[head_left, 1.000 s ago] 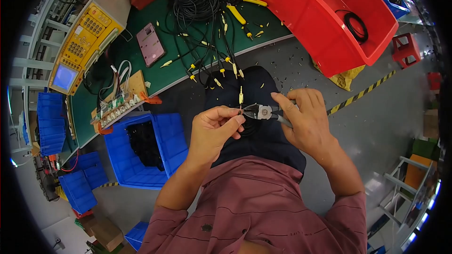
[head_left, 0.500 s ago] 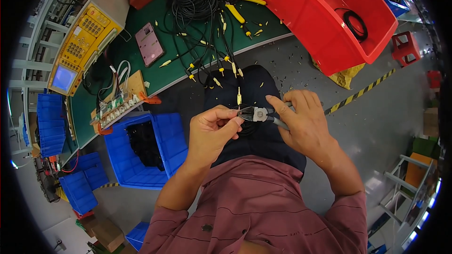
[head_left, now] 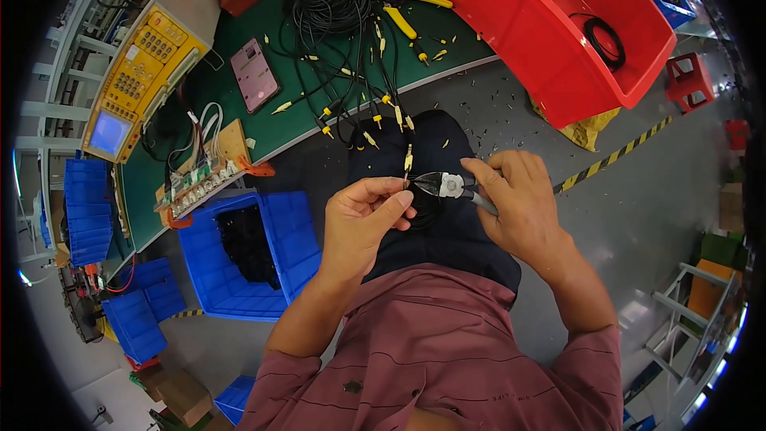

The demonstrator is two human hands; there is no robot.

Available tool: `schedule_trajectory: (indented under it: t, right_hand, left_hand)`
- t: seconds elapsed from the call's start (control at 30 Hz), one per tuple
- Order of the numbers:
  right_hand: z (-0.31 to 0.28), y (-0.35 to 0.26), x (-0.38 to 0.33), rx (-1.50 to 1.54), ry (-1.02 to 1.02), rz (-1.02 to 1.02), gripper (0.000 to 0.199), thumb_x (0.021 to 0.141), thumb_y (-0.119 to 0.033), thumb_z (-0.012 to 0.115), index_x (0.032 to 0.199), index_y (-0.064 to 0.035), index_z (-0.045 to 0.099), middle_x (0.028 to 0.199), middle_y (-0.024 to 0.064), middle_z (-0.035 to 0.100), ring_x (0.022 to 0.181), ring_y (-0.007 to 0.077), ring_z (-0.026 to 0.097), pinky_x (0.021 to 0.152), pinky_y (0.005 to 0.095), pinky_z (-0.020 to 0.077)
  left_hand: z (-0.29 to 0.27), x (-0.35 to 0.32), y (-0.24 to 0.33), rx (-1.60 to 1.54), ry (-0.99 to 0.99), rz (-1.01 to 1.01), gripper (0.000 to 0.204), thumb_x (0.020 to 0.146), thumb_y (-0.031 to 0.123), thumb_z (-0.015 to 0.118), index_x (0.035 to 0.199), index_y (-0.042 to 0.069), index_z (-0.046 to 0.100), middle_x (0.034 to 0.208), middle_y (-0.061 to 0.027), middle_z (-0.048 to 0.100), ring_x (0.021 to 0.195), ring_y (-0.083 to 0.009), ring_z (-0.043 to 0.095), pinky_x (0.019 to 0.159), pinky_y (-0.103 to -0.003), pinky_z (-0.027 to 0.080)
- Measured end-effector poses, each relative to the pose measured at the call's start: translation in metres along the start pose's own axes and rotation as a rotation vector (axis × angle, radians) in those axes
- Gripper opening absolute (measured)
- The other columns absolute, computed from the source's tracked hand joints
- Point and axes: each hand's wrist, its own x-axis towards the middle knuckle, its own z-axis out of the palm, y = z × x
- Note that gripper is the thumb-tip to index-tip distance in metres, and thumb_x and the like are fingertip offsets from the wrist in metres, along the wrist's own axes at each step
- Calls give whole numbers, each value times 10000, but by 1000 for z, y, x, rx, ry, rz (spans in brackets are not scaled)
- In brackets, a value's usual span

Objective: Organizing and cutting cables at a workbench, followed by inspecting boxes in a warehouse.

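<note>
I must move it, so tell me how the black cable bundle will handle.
The black cable bundle seems floppy: it lies in loose loops. It could snag, since it crosses itself. Its plugs might swing, as several reach past the table edge.

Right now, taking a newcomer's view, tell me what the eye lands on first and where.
The large red plastic bin at upper right likely grabs the eye first, then the boxy yellow instrument with a lit bluish screen at upper left. At the centre, over the dark-trousered lap, the right hand holds grey-handled metal pliers beside the left hand, pinched at the lower end of a slim gold-coloured plug.
</note>
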Motion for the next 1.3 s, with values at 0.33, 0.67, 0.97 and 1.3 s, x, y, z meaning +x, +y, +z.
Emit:
schedule_trajectory:
  t: [0.33,0.67,0.97,1.3]
  right_hand:
    - [0,-5,3,-18,-31,-15,524,596,14,667,1110,-69,606,883,93,525,808,268,515,747,384,404]
    - [-3,-6,2,-1,-69,-18,527,613,-5,670,1130,-80,603,871,88,522,799,260,513,731,377,398]
    - [2,-3,-2,25,-59,-14,444,605,18,673,1038,-68,628,788,67,509,718,251,505,653,360,382]
    - [2,-5,2,-41,-23,-10,543,591,20,666,1122,-74,608,891,95,525,807,273,515,727,378,404]
  left_hand:
    - [-3,-2,-1,-32,-25,17,102,839,-35,617,935,-15,643,864,-108,652,706,-163,644,578,-231,536]
    - [-2,-3,1,124,-55,175,101,823,-66,611,906,-18,641,869,-104,623,717,-160,624,591,-234,523]
    - [1,0,1,104,-35,127,103,826,-54,610,920,-27,641,851,-107,635,708,-156,629,585,-227,520]
    - [-5,3,-1,-35,-20,-29,113,852,15,604,950,-20,651,806,-104,653,678,-157,638,559,-232,522]
